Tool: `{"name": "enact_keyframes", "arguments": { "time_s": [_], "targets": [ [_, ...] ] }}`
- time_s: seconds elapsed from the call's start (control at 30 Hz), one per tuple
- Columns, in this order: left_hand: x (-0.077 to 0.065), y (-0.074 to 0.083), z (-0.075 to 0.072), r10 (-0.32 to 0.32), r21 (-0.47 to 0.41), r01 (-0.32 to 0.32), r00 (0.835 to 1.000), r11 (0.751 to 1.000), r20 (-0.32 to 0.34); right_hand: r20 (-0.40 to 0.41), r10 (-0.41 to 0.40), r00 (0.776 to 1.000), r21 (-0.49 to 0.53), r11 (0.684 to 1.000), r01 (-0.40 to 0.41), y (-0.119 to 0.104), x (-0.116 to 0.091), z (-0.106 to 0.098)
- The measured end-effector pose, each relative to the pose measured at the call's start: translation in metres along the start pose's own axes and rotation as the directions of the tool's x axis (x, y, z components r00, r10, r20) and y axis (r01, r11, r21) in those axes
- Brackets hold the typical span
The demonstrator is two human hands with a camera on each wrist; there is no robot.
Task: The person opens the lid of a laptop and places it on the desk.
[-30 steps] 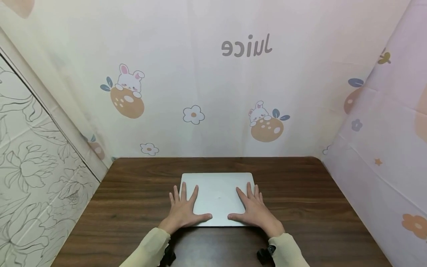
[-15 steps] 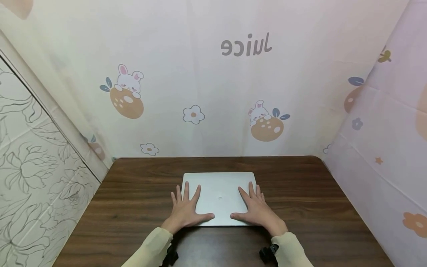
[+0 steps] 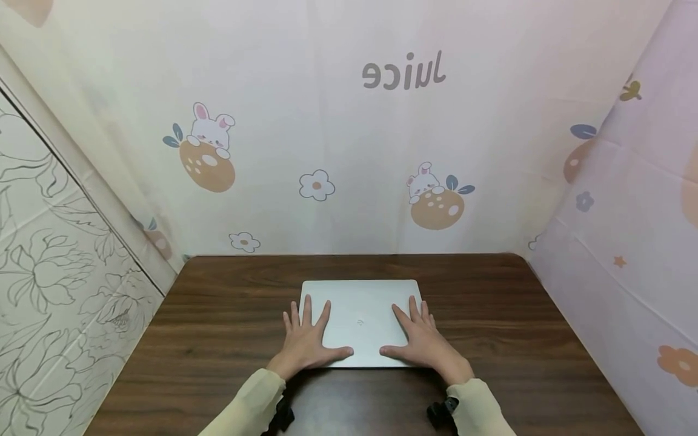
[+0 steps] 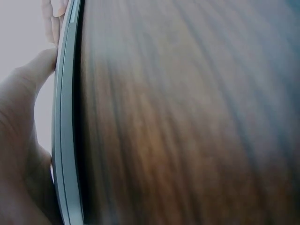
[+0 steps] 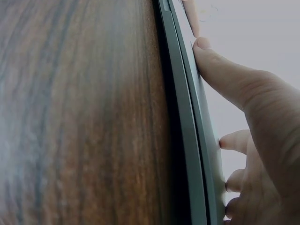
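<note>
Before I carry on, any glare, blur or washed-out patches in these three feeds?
Head view: fairly even light, laptop, left hand and right hand clear, a soft sheen on the table just in front. Left wrist view: table grain blurred under pale haze, bluish at upper right. Right wrist view: grain likewise soft, the area behind the thumb nearly white.

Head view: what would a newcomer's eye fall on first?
Probably the closed silver laptop on the dark brown table, with the left hand and right hand splayed over its two sides. Next, the mirrored word "Juice" high on the pale curtain behind, above a bunny print.
</note>
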State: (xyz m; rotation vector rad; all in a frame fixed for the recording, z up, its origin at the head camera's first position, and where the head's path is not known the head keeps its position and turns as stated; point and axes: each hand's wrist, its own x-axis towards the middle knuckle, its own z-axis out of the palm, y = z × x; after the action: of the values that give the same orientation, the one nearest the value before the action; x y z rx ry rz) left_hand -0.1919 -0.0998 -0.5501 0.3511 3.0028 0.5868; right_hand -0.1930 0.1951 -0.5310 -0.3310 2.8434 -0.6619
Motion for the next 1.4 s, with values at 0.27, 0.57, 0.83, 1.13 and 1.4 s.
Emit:
{"name": "enact_keyframes", "arguments": {
  "time_s": [0.27,0.57,0.83,1.13,1.4],
  "targets": [
    [0.003,0.005,0.001,-0.001,0.005,0.001,1.000,1.000,0.013,0.007,0.009,1.000,-0.006,1.000,-0.009,0.003,-0.003,-0.004],
    [0.003,0.005,0.004,-0.009,-0.001,0.009,1.000,1.000,0.001,-0.005,-0.007,1.000,0.002,1.000,0.007,0.005,-0.003,-0.004],
    [0.002,0.005,0.006,-0.009,-0.025,0.010,1.000,1.000,0.012,0.002,0.012,1.000,-0.003,1.000,-0.012,0.007,-0.003,-0.002],
    [-0.002,0.002,-0.004,-0.013,-0.013,0.014,0.998,1.000,0.055,-0.007,-0.022,1.000,0.030,0.999,0.022,0.008,0.000,-0.001],
    [-0.008,-0.012,-0.016,0.082,-0.109,-0.067,0.987,0.992,0.137,0.009,-0.018,1.000,0.037,0.999,0.018,0.009,0.001,-0.002]
  ]
}}
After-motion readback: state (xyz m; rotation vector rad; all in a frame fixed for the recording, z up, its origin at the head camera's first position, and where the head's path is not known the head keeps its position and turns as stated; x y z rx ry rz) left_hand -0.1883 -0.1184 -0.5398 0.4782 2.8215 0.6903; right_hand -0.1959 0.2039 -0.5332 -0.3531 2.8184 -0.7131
